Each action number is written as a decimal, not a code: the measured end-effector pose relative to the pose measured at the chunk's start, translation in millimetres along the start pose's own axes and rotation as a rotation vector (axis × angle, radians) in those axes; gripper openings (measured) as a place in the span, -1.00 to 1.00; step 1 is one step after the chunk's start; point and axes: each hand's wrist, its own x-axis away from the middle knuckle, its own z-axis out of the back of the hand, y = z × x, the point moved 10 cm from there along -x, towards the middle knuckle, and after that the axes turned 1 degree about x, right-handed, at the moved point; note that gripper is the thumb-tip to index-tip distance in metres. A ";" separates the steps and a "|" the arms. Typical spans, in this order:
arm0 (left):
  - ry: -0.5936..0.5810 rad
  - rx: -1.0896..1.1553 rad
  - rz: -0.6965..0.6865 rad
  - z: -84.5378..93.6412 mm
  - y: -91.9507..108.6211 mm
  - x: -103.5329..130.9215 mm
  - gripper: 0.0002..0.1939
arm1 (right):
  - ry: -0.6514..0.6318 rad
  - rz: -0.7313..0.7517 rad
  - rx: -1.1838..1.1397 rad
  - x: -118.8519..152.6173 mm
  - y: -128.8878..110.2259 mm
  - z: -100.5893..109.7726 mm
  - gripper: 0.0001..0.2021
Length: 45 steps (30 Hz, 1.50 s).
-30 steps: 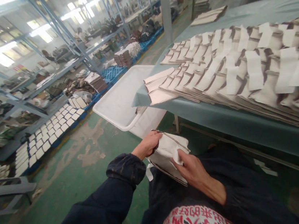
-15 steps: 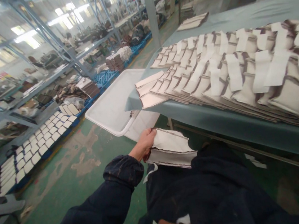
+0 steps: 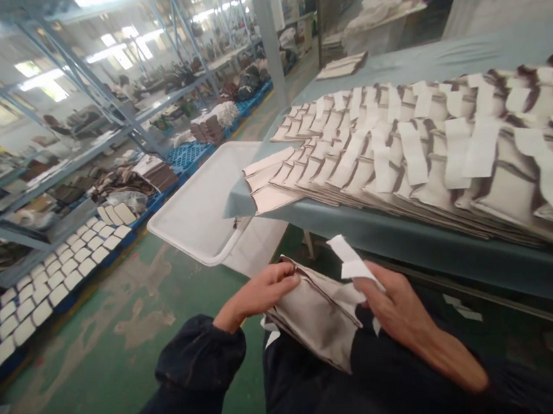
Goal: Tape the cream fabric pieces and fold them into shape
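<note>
My left hand (image 3: 261, 293) is closed on the upper left edge of a beige fabric piece (image 3: 315, 320) with dark-edged layers, held in front of my lap. My right hand (image 3: 399, 303) pinches white paper strips (image 3: 351, 258) at the right side of the piece; its fingertips lie close to the fabric's edge, and whether they also grip the fabric is hidden. More white scraps (image 3: 272, 332) show under my left wrist. On the table, rows of overlapping beige fabric pieces (image 3: 353, 174) are laid out, many with white strips (image 3: 414, 153) on top.
The table (image 3: 461, 231) has a teal cover and runs along my right. A white plastic bin (image 3: 191, 211) stands at its left corner. Pale pads (image 3: 57, 274) lie in rows on blue pallets at the left, beside the green floor (image 3: 109, 362). Paper scraps (image 3: 463, 308) lie beneath the table.
My right hand has come up from my lap to the right of the fabric piece, now with white strips. The fabric piece has turned and tilted in my left hand.
</note>
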 end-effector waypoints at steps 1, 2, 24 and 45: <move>-0.031 -0.052 -0.026 -4.7 8.2 3.3 -0.69 | 0.074 -0.003 0.011 -7.6 -0.3 11.1 -0.76; -0.063 -0.116 -0.056 -10.1 16.1 6.2 -0.70 | 0.120 0.015 0.020 -14.5 -4.0 18.4 -0.77; -0.120 -0.236 -0.100 -55.8 39.5 22.5 -0.58 | -0.119 0.561 0.445 -31.7 -66.9 -24.2 -0.89; 0.138 -0.951 -0.471 -82.0 64.2 29.7 -0.63 | -0.222 0.604 0.530 -10.7 -75.3 -24.7 -0.90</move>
